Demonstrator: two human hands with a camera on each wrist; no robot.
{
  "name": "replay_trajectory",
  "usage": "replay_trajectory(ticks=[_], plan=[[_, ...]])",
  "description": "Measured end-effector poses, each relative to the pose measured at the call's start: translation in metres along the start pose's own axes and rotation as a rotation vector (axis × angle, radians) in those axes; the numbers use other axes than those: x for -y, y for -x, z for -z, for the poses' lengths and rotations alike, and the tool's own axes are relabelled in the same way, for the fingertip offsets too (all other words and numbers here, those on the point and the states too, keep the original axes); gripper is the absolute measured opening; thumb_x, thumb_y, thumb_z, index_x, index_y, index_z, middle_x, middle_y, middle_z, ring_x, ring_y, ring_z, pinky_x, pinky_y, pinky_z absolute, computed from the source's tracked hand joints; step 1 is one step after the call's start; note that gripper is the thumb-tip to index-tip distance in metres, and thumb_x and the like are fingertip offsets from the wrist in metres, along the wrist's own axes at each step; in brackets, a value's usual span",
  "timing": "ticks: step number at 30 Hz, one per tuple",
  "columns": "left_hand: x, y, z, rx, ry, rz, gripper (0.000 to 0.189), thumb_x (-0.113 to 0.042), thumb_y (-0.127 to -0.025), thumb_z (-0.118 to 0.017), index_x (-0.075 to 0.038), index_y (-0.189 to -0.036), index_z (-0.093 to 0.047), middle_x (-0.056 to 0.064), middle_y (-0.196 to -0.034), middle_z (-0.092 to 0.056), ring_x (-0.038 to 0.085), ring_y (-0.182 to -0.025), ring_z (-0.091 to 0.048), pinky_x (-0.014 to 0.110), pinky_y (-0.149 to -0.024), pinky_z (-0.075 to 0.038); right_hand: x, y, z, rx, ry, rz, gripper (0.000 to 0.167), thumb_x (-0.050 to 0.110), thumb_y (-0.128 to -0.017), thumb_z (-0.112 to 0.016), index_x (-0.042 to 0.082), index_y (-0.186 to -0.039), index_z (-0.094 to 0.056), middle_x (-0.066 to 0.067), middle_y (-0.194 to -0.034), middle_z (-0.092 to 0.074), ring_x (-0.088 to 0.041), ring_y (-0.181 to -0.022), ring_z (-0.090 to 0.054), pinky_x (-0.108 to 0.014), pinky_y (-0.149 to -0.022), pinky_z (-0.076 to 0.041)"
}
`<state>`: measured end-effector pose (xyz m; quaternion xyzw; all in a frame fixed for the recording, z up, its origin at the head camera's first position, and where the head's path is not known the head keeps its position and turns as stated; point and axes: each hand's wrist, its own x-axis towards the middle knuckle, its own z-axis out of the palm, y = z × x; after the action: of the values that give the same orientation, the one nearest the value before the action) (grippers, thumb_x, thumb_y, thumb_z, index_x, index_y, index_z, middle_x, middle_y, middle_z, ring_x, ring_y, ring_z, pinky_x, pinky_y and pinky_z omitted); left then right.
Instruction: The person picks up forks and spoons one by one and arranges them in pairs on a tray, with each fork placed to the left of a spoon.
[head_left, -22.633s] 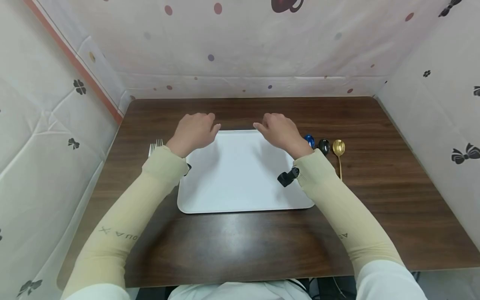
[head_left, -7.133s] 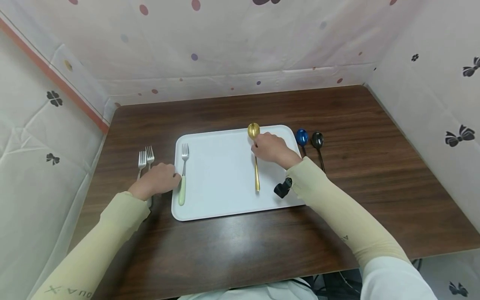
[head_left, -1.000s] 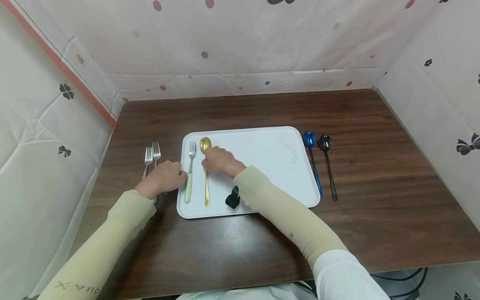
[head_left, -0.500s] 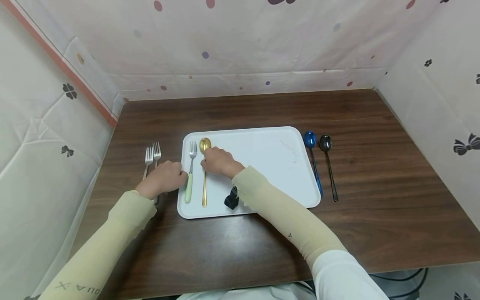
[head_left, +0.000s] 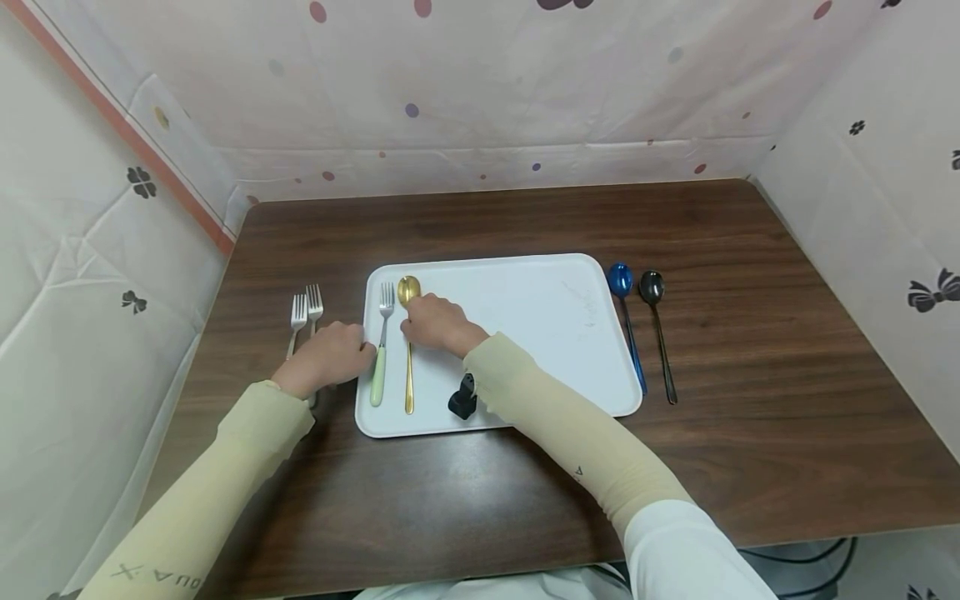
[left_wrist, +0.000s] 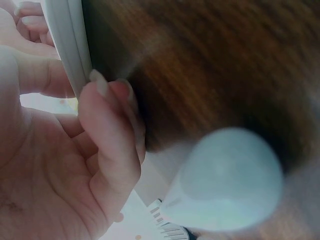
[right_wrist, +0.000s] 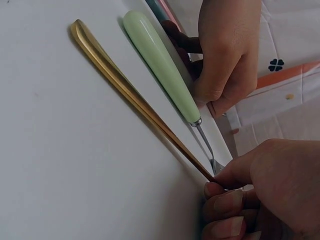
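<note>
My right hand [head_left: 438, 323] pinches a gold spoon [head_left: 408, 392] near its neck, thumb against fingers. The spoon lies lengthwise over the left part of a white tray [head_left: 525, 333], bowl toward the back. Just left of it, a fork with a pale green handle [head_left: 378, 379] rests on the tray, nearly parallel to the spoon. In the right wrist view the gold handle [right_wrist: 125, 90] slants close over the tray. My left hand [head_left: 326, 360] grips the tray's left rim [left_wrist: 70, 40], thumb at the edge and fingers curled beside it.
Two more forks [head_left: 306, 308] lie on the wooden table left of the tray, their handles partly hidden by the left hand. Right of the tray lie a blue spoon [head_left: 620, 281] and a black spoon [head_left: 652, 287]. Patterned white sheets [head_left: 480, 83] wall the table's back and sides.
Since the earliest frame, the green fork has come onto the tray. The right hand has carried the gold spoon from right to left across it; lately its handle end has shifted slightly left.
</note>
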<state>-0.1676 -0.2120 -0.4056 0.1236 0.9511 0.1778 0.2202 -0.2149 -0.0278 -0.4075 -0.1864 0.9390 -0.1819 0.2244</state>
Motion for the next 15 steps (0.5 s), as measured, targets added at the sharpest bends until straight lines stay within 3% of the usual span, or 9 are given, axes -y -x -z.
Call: replay_trajectory(ticks=[15], plan=[[-0.0042,-0.0047,-0.0042,-0.009,-0.007,0.014,0.028,-0.02,-0.099,-0.042,-0.004,-0.081,-0.056,0.008,-0.064,-0.053,0.02,-0.052,-0.05,0.033,-0.048,-0.042,-0.0081,0.0023,0.0007,-0.032,0.0,0.034,0.035,0.021,-0.104,-0.052,0.011,-0.072,-0.06,0.001,-0.06,-0.045,-0.011,-0.05,-0.043,-0.025,-0.049,-0.033]])
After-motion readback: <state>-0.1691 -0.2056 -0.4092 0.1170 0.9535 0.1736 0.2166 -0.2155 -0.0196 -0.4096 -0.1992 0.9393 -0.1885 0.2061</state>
